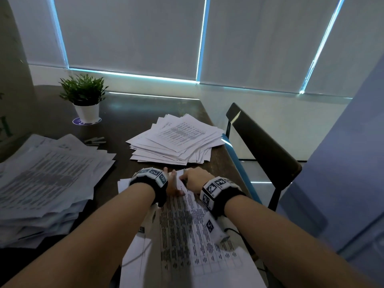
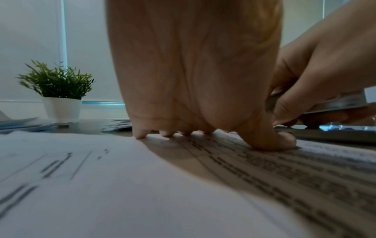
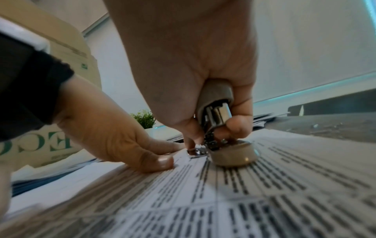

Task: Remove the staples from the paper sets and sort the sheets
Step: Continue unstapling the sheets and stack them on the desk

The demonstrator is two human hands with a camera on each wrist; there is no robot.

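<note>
Nearest, printed paper set (image 1: 182, 235) flat on dark table (image 1: 128, 113), top corner under both hands. Left hand (image 1: 172, 185) pressed down on sheet, fingers (image 2: 140, 134) straight, thumb flat. Right hand (image 3: 183, 56) clenched round metal staple remover (image 3: 215, 111), tip at corner. Beyond, loose sheet pile (image 1: 176, 140); left, taller stack (image 1: 47, 183); farther, potted plant (image 1: 84, 94).

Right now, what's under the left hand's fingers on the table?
The left hand presses its fingers flat on the printed white paper set, beside the grey metal staple remover the right hand grips. Sheets beneath the top page and any staple are hidden.
</note>
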